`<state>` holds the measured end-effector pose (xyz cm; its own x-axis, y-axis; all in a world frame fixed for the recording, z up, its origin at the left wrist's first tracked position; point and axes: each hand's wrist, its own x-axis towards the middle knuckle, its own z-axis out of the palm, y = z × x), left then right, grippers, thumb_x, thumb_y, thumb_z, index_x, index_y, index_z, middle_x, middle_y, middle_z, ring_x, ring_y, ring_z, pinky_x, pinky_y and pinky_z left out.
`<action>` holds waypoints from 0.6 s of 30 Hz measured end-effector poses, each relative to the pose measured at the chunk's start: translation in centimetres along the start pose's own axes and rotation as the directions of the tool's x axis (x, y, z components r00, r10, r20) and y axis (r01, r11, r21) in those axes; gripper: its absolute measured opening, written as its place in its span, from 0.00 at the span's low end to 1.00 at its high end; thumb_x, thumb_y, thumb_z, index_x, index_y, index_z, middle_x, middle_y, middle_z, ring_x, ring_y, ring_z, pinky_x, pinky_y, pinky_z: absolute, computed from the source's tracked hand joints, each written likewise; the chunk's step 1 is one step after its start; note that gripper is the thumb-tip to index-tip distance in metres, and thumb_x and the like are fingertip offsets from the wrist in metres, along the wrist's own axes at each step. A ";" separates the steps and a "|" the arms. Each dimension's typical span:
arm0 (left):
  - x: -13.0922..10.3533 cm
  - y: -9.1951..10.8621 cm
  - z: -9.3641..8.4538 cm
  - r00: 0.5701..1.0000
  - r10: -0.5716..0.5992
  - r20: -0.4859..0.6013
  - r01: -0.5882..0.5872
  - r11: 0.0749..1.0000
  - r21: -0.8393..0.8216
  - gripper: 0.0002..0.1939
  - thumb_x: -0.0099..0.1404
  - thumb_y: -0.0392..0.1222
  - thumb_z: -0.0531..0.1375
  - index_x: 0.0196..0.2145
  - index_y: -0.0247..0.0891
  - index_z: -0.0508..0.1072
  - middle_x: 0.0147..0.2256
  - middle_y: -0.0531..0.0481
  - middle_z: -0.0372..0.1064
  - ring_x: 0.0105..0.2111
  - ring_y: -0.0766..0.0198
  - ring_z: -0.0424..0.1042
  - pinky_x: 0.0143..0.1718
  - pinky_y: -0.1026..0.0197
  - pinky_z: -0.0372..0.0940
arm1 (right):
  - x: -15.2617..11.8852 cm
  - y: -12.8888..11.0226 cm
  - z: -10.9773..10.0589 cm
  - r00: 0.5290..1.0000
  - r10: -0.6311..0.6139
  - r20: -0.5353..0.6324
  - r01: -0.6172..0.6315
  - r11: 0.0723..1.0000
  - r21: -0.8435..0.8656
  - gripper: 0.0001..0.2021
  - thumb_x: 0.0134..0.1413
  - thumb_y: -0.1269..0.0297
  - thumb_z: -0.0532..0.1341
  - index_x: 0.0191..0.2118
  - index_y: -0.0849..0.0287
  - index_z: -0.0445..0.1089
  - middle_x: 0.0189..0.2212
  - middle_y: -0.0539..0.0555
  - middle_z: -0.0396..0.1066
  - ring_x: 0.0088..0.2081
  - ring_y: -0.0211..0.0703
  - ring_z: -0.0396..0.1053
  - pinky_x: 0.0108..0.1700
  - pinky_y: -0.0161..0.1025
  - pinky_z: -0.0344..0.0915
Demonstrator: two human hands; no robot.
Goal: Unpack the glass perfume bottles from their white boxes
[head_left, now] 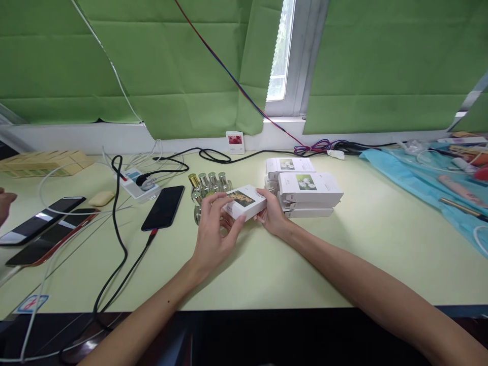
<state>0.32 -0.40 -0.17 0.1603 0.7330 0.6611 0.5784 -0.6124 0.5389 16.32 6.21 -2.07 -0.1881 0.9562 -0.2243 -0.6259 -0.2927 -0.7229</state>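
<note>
A small white box (251, 192) with a dark picture of yellow flowers is held above the table between both hands. My left hand (214, 229) grips its left end, thumb at the near side and fingers over the top. At the right end, my right hand (273, 213) is closed on the same box. Just behind my left hand stand several glass perfume bottles (213, 182) with gold and silver caps, partly hidden by the fingers. Beside my right hand lies a stack of white boxes (310, 189) with white-flower pictures.
A black phone (163, 207) on a cable lies left of the bottles, near a power strip (138, 186). Two more phones (41, 218) lie farther left, by another person's hand (6, 203). A blue plastic sheet (415, 188) with tools covers the right side. One small box (235, 142) leans at the back.
</note>
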 end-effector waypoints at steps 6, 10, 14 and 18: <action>0.0 -0.1 0.1 1.000 -0.025 -0.005 0.025 0.999 -0.026 0.16 0.70 0.45 0.62 0.52 0.42 0.65 0.54 0.42 0.58 0.32 0.70 0.72 0.24 0.65 0.72 | -0.1 0.0 0.0 1.000 -0.008 0.004 0.008 1.000 -0.004 0.08 0.61 0.63 0.56 0.34 0.60 0.68 0.19 0.50 0.71 0.14 0.37 0.63 0.09 0.31 0.52; 0.0 -0.1 0.1 1.000 -0.026 -0.012 0.026 1.000 -0.018 0.16 0.69 0.45 0.62 0.51 0.42 0.64 0.54 0.42 0.57 0.34 0.69 0.72 0.26 0.64 0.72 | 0.0 0.1 0.0 1.000 -0.003 -0.002 0.003 1.000 0.002 0.07 0.60 0.63 0.57 0.35 0.60 0.69 0.20 0.50 0.73 0.14 0.37 0.64 0.09 0.31 0.53; 0.0 -0.1 0.0 0.999 -0.038 0.009 0.038 0.999 -0.022 0.15 0.70 0.45 0.62 0.51 0.42 0.64 0.54 0.42 0.57 0.31 0.71 0.70 0.24 0.66 0.71 | 0.0 0.1 0.0 1.000 -0.005 0.001 0.005 1.000 -0.002 0.07 0.60 0.62 0.57 0.35 0.60 0.69 0.20 0.50 0.73 0.14 0.37 0.63 0.09 0.32 0.52; 0.0 -0.2 -0.1 1.000 -0.023 0.016 0.024 1.000 -0.015 0.15 0.69 0.44 0.63 0.50 0.42 0.65 0.53 0.43 0.57 0.30 0.72 0.70 0.24 0.65 0.72 | -0.1 0.0 0.1 1.000 -0.008 0.000 0.008 1.000 -0.011 0.08 0.59 0.62 0.58 0.35 0.61 0.69 0.20 0.51 0.73 0.14 0.37 0.63 0.09 0.32 0.51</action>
<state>0.13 -0.31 -0.25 0.1594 0.7517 0.6400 0.5702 -0.5993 0.5619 16.24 6.15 -1.99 -0.1834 0.9584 -0.2185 -0.6193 -0.2853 -0.7315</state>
